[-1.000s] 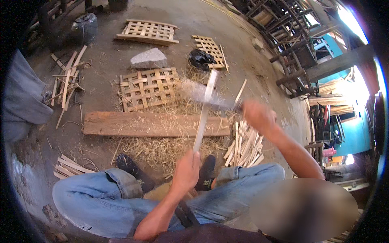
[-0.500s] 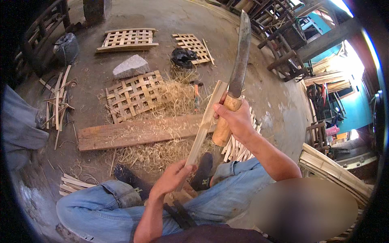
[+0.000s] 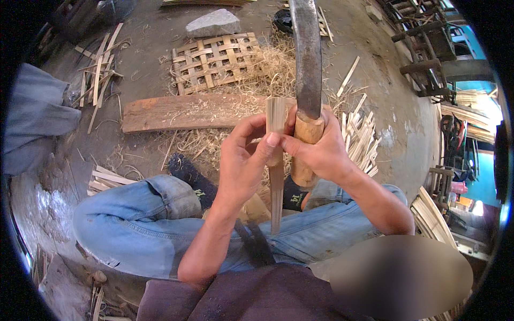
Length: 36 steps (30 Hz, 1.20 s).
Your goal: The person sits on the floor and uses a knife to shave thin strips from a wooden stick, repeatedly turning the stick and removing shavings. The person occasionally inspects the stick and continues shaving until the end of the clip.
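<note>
My left hand (image 3: 243, 158) is closed on a pale bamboo strip (image 3: 276, 115), thumb across its face. The strip stands nearly upright in the view, its lower end over my lap. Close beside it, my right hand (image 3: 321, 147) grips the wooden handle (image 3: 304, 174) of a large knife. Its long dark blade (image 3: 308, 64) points away from me. My right thumb reaches toward the strip near my left thumb; whether it touches the strip I cannot tell.
Before my feet lies a reddish wooden plank (image 3: 176, 113) with shavings. Beyond it are a woven bamboo lattice (image 3: 214, 61) and a grey stone (image 3: 213, 23). Cut bamboo strips (image 3: 360, 136) lie to the right, more sticks (image 3: 99, 75) to the left. A draped grey cloth (image 3: 35, 117) hangs at far left.
My left hand has moved up the strip, next to my right hand. Strip and knife have turned more upright and come closer to me. The view has tilted down toward my lap.
</note>
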Each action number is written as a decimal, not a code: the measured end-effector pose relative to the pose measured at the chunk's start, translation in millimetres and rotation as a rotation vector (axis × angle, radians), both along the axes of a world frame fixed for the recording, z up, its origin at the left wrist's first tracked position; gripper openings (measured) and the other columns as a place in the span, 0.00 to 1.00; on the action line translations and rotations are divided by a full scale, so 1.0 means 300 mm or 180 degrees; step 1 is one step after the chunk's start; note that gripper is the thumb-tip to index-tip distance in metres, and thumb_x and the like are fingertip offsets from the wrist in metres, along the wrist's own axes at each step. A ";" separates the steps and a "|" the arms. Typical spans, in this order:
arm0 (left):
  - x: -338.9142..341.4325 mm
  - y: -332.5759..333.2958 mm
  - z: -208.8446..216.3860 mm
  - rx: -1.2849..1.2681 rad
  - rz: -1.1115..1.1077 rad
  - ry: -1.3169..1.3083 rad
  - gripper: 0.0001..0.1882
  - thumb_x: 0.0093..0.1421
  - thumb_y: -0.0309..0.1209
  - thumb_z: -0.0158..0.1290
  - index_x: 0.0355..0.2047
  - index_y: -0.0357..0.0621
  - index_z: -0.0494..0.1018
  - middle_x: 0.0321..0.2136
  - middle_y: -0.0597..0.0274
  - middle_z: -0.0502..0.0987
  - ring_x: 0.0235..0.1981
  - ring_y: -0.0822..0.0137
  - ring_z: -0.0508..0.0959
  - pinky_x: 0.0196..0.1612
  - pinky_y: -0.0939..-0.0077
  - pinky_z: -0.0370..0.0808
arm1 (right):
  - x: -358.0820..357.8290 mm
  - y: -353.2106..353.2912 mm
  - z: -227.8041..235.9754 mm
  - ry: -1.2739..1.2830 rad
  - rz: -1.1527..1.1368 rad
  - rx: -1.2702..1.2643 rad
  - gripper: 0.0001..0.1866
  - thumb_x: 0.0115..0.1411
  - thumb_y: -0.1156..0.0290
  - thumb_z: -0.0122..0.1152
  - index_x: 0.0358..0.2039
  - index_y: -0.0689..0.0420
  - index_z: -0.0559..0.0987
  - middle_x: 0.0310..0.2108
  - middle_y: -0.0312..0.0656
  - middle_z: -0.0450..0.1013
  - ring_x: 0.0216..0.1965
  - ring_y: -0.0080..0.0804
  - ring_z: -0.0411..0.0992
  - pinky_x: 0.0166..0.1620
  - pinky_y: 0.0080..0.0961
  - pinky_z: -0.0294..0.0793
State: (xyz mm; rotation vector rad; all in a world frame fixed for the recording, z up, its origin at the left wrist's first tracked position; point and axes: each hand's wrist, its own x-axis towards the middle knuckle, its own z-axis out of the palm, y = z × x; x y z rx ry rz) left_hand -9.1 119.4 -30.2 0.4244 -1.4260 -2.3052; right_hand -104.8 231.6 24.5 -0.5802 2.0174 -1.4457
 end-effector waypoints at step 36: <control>0.086 0.019 -0.070 -0.0176 -0.0844 -0.1193 0.16 0.70 0.41 0.39 0.42 0.41 0.70 0.19 0.65 0.67 0.20 0.74 0.69 0.23 0.77 0.67 | -0.180 -0.010 0.117 0.2204 0.0334 0.2013 0.17 0.56 0.61 0.62 0.37 0.60 0.72 0.24 0.52 0.74 0.26 0.49 0.76 0.31 0.36 0.75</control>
